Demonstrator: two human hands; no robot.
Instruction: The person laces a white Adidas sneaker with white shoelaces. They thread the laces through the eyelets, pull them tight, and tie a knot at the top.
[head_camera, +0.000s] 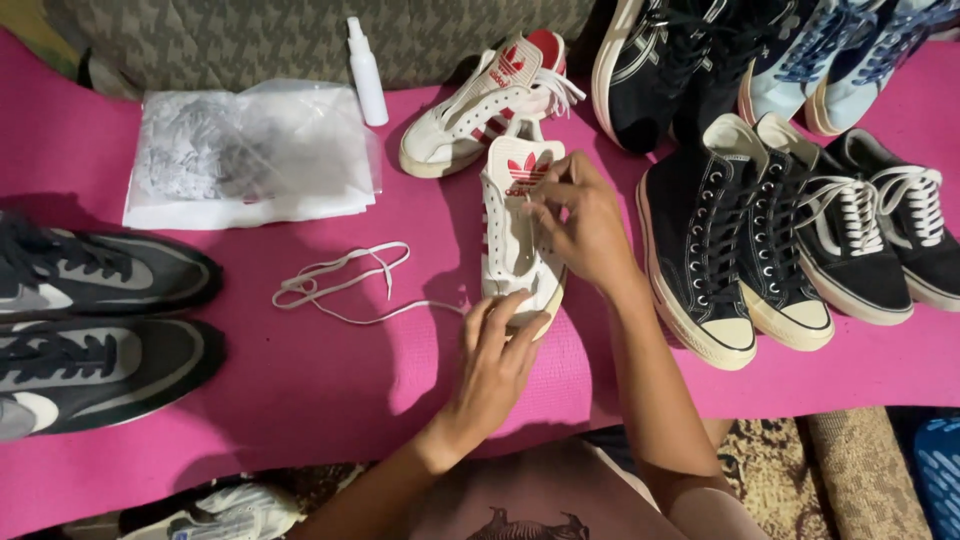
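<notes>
The toe of a white sneaker (515, 245) is being steadied by the left hand (497, 352), fingers curled over it, while the lace is being pinched near the upper eyelets by the right hand (580, 222). The shoe is lying on the pink mat (330, 370), its loose white lace (345, 285) trailing leftward. Lacing seems to be under way; careful threading through the next eyelet is probably being called for.
</notes>
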